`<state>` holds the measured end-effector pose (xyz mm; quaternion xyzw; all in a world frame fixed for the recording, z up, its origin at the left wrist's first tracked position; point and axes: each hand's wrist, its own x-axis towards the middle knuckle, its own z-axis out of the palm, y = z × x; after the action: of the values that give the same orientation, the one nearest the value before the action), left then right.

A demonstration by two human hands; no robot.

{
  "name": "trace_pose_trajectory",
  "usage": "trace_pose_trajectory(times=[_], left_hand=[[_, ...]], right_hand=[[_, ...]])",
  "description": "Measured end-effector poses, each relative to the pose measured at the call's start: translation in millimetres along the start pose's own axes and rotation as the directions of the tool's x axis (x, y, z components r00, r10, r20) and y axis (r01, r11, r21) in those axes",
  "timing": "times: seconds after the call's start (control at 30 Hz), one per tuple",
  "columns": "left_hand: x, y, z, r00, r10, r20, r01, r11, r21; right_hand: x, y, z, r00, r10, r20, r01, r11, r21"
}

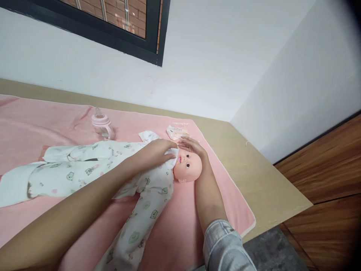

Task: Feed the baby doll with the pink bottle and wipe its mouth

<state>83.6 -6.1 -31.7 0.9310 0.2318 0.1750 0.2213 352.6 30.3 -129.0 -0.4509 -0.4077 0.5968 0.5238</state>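
A baby doll (190, 169) in a white patterned outfit (98, 165) lies on its back on a pink blanket (180, 226), its bald head toward the right. At the doll's chin my left hand (156, 151) is closed on a white cloth (171, 160), its fingertips partly hidden. My right hand (193, 146) reaches round the top of the head and rests beside its far side, fingers together and slightly curved, with nothing visible in them.
A pink-topped baby bottle (102, 126) stands on the blanket beyond the doll's body. A small clear packet (176, 131) lies beyond the head. The tan tabletop (254, 180) meets a white wall with a dark-framed window (153, 34). Wooden panels are at the right.
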Motion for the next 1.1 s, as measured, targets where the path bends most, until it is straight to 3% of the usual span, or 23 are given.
trace_pose_trajectory(times=[0.23, 0.77, 0.93, 1.1], left_hand=[[3.0, 1.8, 2.1, 0.994, 0.042, -0.105, -0.036, 0.997, 0.066], [5.3, 6.5, 3.0, 0.990, 0.001, -0.138, 0.009, 0.997, 0.074], [2.9, 2.1, -1.3, 0.982, 0.087, -0.165, -0.085, 0.996, 0.024], [0.8, 5.7, -0.8, 0.991, 0.085, -0.108, -0.092, 0.994, -0.061]], right_hand=[[3.3, 2.0, -2.8, 1.000, 0.000, -0.010, 0.000, 1.000, -0.013], [4.1, 1.6, -3.3, 1.000, 0.003, -0.016, -0.003, 1.000, 0.003], [5.1, 2.2, -4.7, 1.000, 0.006, -0.013, -0.006, 1.000, 0.009], [6.9, 3.3, -5.8, 1.000, 0.006, -0.020, -0.006, 1.000, -0.004]])
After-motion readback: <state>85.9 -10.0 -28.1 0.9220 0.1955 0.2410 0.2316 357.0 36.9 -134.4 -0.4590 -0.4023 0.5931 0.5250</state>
